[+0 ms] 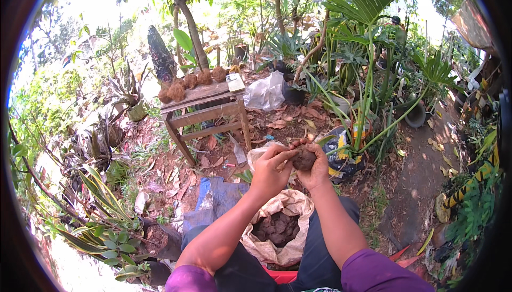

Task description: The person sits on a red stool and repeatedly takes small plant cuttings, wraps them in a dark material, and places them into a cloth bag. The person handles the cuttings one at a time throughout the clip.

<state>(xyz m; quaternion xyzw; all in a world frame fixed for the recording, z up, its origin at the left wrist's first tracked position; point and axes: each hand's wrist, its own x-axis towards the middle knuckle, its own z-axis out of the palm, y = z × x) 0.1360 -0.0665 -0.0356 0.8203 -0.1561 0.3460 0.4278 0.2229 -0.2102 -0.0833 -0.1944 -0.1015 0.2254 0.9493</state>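
Note:
A dark brown ball of clay-like soil is held up in front of me, above the sack between my legs. My right hand wraps round its right side and underside. On the other side, my left hand presses its bent fingers against the ball; its fingertips are partly hidden. Below both hands, an open cream woven sack with a rolled-down rim contains dark, lumpy soil.
A wooden table ahead left carries several brown fibre-covered balls and a small pale box. Blue sheeting lies left of the sack. A large-leaved plant and a yellow-and-black bag stand right.

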